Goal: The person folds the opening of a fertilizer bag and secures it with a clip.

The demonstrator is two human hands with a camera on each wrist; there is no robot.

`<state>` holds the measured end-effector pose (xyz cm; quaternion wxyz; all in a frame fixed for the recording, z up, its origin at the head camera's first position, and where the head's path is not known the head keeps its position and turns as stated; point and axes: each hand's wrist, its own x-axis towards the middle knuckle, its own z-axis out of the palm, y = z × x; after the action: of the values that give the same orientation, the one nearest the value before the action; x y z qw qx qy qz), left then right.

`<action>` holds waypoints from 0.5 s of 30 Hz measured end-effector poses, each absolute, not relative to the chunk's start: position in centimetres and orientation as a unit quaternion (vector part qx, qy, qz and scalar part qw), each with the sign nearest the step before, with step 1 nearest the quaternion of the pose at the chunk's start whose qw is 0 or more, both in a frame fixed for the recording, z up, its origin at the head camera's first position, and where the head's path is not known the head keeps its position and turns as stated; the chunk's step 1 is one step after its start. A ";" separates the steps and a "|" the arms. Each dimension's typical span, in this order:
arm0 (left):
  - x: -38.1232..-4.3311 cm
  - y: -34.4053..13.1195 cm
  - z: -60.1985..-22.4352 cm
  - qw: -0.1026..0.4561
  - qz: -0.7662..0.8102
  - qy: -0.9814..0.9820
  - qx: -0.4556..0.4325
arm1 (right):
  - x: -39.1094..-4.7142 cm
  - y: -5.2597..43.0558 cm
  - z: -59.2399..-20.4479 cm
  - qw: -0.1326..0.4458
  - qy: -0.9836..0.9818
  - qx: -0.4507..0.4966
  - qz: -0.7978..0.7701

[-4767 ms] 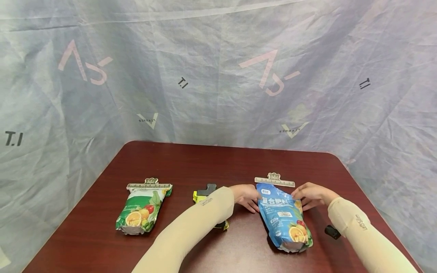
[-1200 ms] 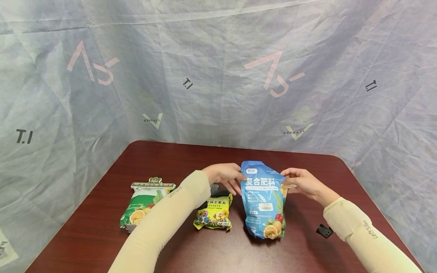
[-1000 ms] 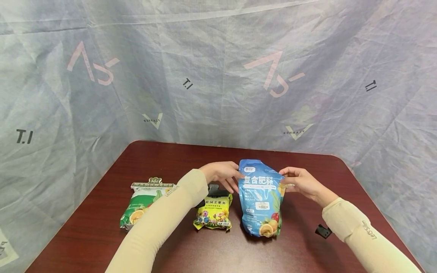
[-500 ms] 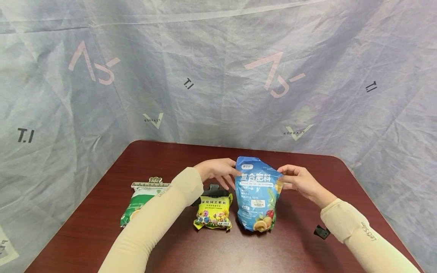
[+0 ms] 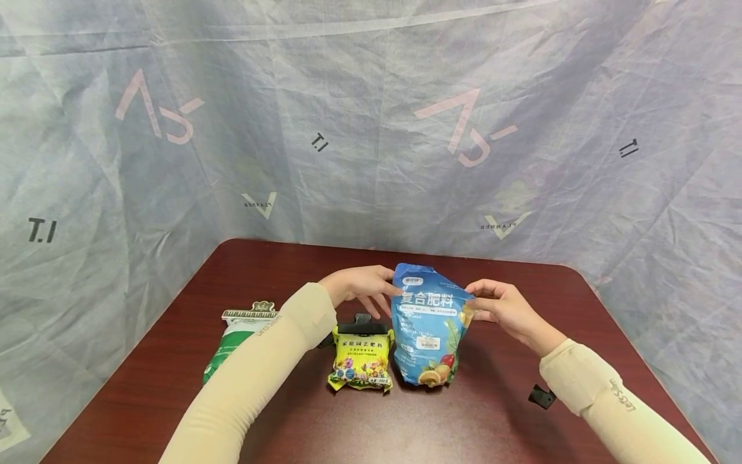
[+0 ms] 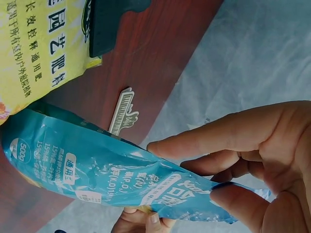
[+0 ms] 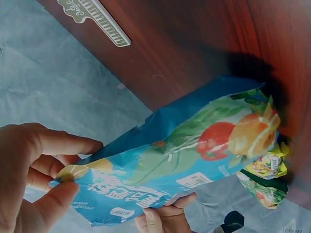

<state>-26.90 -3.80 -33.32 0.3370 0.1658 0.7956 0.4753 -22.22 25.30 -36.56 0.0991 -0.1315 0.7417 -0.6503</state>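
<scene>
A blue fertilizer bag (image 5: 426, 332) stands tilted beside the yellow fertilizer bag (image 5: 361, 361), with both my hands at its upper part. My left hand (image 5: 364, 289) pinches the upper left edge between thumb and fingers, as the left wrist view (image 6: 252, 160) also shows. On the other side, my right hand (image 5: 510, 314) pinches the upper right edge. The right wrist view shows fruit printed on the bag's side (image 7: 214, 141). A black clip (image 5: 362, 328) bites the yellow bag's top. Whether the blue bag's base touches the table cannot be told.
On the left lies a green and white bag (image 5: 232, 338) under a piano-patterned clip (image 5: 249, 314), partly behind my left sleeve. A similar loose clip (image 6: 122, 111) lies behind the blue bag. Near my right sleeve is a small black clip-like object (image 5: 542, 396) on the dark red table (image 5: 440, 432).
The blue bag, earlier lying at the right, has been raised and carried left beside the yellow bag. Both hands moved left with it. The loose piano-patterned clip is now hidden in the head view.
</scene>
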 end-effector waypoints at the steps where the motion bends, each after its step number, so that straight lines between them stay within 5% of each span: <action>1: -26.9 -3.9 -33.2 0.337 0.474 0.796 0.168 | -22.2 25.3 -36.5 0.100 0.741 -0.131 -0.651; 15: -26.6 -4.9 -33.1 0.338 0.481 0.786 0.189 | -21.6 24.9 -36.2 0.102 0.730 -0.157 -0.658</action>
<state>-26.59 -4.87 -33.13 0.3385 0.1889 0.7863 0.4811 -21.57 24.87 -36.23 0.1018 -0.1566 0.7296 -0.6579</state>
